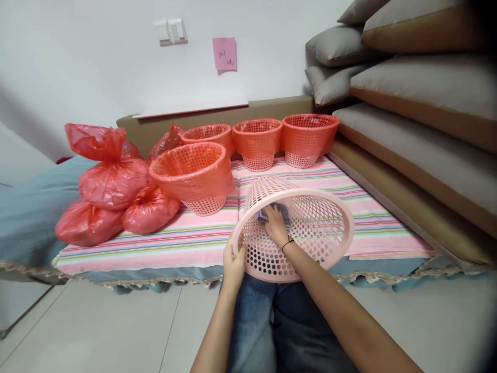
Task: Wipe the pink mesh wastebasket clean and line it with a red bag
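Observation:
A pale pink plastic basket (348,217) with a perforated wall lies tilted over my lap, its wide mouth facing me. My left hand (233,265) is closed on the left side of its rim. Inside the basket, my right hand (276,227) presses a dark patterned cloth (286,213) against the inner wall near the bottom. Its fingers lie over the cloth, partly hiding it. A dark band circles the right wrist.
Red-bag-lined baskets (192,178) stand on the striped cloth (205,254), several in all. Tied red bags (112,184) are heaped at left. Large cushions (423,77) are stacked along the right. A pink note (224,54) and switches (170,32) are on the wall.

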### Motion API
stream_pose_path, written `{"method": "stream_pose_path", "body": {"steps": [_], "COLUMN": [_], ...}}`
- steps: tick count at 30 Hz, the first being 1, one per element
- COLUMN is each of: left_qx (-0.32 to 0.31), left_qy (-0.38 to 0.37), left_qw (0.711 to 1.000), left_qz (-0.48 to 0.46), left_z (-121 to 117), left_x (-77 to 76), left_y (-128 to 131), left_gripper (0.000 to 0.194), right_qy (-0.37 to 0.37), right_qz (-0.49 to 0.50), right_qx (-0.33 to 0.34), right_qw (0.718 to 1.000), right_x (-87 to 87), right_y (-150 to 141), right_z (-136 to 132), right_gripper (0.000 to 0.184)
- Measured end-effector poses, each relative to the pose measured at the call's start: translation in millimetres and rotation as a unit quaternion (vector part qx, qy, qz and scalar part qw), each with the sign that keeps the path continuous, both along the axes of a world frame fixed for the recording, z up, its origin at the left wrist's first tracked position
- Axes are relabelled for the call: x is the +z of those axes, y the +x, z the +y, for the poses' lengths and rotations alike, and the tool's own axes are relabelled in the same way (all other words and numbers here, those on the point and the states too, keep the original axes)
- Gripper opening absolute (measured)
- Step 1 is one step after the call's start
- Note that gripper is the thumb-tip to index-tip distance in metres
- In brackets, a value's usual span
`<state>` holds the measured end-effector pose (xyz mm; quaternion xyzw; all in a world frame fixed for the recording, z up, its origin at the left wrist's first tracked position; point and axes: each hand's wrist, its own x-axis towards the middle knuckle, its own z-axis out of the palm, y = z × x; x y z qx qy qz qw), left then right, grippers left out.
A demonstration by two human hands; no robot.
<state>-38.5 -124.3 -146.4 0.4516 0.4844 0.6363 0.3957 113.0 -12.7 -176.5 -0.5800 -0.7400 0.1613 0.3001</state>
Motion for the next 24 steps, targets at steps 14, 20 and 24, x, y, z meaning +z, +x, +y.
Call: {"method": "stream_pose_path", "body": {"steps": [14, 20, 24], "left_qx": [0.026, 0.038, 0.036], "left_qy": [0.0, -0.01, -0.011], "left_qw": [0.999, 0.999, 0.999], "left_qz": [0.038, 0.026, 0.022], "left_z": [4, 4, 6], "left_x": [-4.2, -1.0, 2.9], "left_y": [-7, -7, -3], "left_gripper": [0.049, 0.043, 0.044], "right_qy": [-0.103, -0.118, -0.114], "right_qz": [0.132, 0.169, 0.139], "right_qx": [0.166, 0.215, 0.185], "right_qw": [0.972, 0.955, 0.966], "right_x": [8.7, 21.5, 25.7], "right_y": [-1, 10, 12], "right_z": [-16, -115, -166], "right_gripper": [0.047, 0.065, 0.084]}}
